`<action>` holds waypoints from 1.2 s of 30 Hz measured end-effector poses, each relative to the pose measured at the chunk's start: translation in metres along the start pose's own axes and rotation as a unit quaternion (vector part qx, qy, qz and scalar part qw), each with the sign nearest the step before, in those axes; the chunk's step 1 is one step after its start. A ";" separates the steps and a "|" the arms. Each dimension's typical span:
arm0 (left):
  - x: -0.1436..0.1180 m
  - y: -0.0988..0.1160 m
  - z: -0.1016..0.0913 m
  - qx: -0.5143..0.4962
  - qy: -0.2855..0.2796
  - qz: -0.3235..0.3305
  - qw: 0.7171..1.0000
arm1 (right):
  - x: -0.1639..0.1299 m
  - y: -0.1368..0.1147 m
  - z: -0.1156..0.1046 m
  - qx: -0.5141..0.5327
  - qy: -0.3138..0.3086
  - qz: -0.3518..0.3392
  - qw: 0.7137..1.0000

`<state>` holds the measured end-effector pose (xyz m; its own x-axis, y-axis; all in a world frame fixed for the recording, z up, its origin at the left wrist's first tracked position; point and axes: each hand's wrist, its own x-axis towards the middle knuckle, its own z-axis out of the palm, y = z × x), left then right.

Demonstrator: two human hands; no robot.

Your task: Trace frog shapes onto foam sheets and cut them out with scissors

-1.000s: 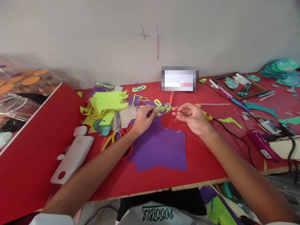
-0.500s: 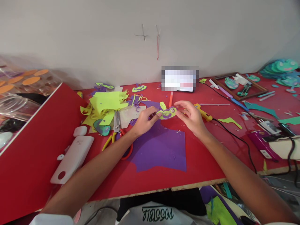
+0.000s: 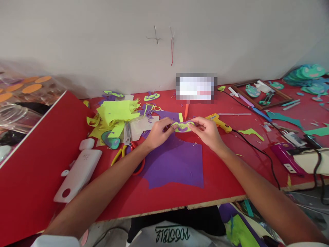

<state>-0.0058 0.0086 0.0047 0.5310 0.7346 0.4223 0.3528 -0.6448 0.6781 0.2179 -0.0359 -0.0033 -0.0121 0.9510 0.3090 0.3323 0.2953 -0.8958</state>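
A small green and purple cutout is held just above the red table, over the far edge of a purple sheet. The left hand pinches its left end and the right hand pinches its right end. A yellow glue gun lies just right of the right hand; scissors and green scraps lie left.

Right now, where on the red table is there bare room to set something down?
Bare red table lies along the near edge, between the purple sheet and the black cord. The yellow-green scraps and scissors crowd the back left.
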 end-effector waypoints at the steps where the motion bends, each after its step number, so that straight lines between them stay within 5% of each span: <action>1: 0.000 0.000 0.000 0.001 -0.003 0.002 1.000 | 0.000 0.001 0.000 -0.001 0.001 -0.001 1.000; 17: -0.002 -0.004 0.001 -0.047 -0.001 -0.023 0.999 | 0.001 -0.001 -0.001 -0.009 0.003 -0.001 1.000; 36: -0.001 -0.002 0.001 -0.170 -0.064 -0.098 0.978 | -0.004 -0.005 0.004 -0.117 -0.048 -0.115 0.985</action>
<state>-0.0064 0.0086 0.0027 0.5788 0.7908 0.1990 0.1927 -0.3697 0.9089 0.2124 -0.0412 -0.0016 -0.1972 0.8691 0.4536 0.5194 0.4850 -0.7036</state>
